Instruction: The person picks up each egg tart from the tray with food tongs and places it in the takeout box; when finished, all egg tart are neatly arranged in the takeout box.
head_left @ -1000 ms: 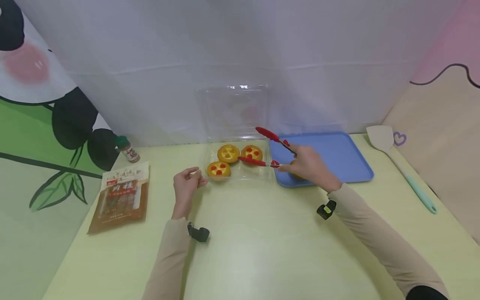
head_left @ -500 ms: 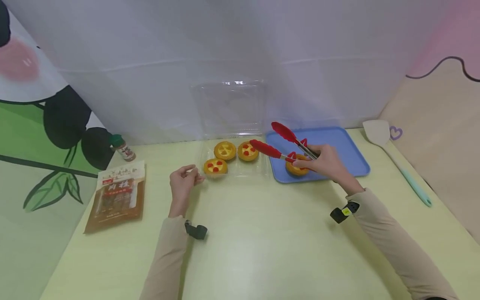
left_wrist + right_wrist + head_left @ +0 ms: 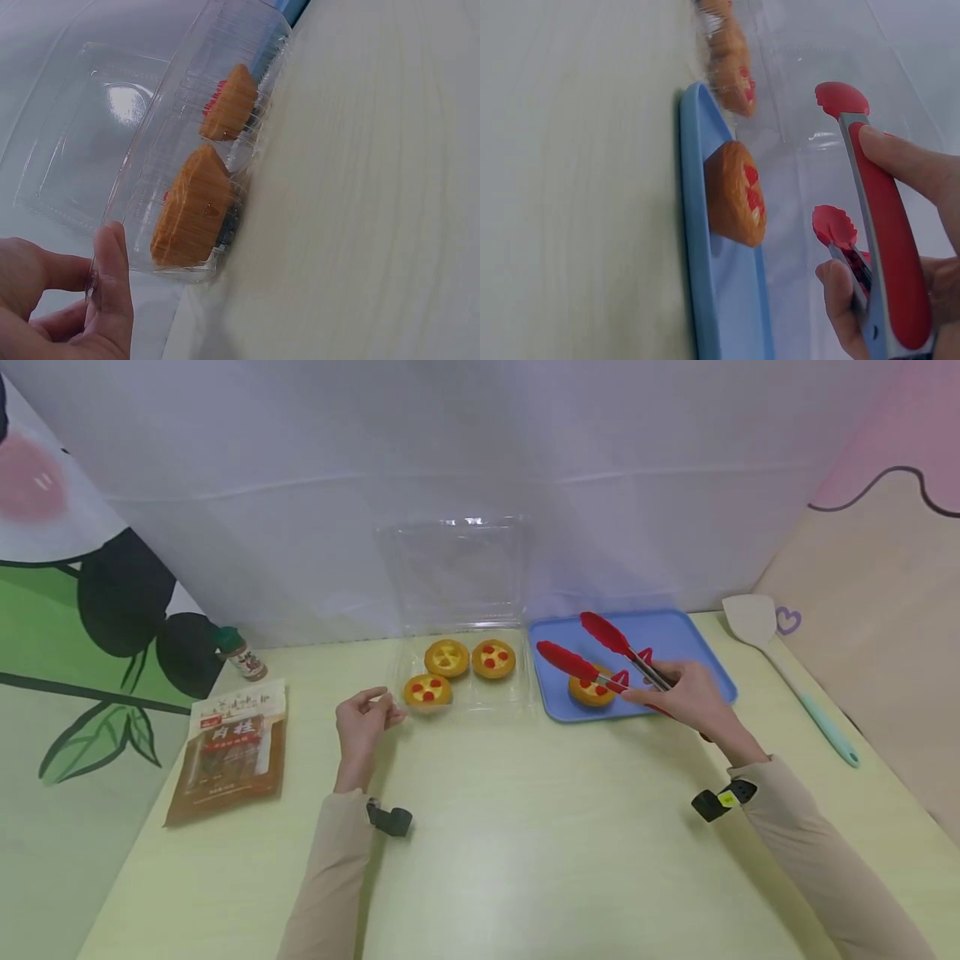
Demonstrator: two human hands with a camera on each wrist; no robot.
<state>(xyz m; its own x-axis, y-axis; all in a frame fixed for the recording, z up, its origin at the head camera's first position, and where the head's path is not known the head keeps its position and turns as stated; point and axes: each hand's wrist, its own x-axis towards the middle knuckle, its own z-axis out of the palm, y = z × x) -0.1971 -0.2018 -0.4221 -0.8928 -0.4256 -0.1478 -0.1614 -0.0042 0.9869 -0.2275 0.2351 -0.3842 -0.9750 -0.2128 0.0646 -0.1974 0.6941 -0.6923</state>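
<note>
My right hand (image 3: 693, 696) grips a pair of red-tipped tongs (image 3: 889, 240), whose arms are spread with nothing between the tips. They hover above the blue tray (image 3: 697, 652). An egg tart (image 3: 588, 693) with red pieces on top sits at that tray's left front. Left of the tray stands a clear plastic box (image 3: 502, 700) with its lid (image 3: 461, 572) raised. Inside lie a tart without red topping (image 3: 447, 657) and two with it, a rear right tart (image 3: 493, 659) and a front left tart (image 3: 427, 691). My left hand (image 3: 82, 300) pinches the box's clear edge at its left side.
At the left lie a brown packet (image 3: 228, 752) and a small green-capped spice bottle (image 3: 242, 656). A white spatula (image 3: 753, 622) with a mint handle rests along the table's right side. A white cloth wall (image 3: 637, 527) rises behind everything.
My right hand has moved right with the tongs, away from the box and over the blue tray. The tart on the tray shows more clearly. My left hand keeps its place at the box.
</note>
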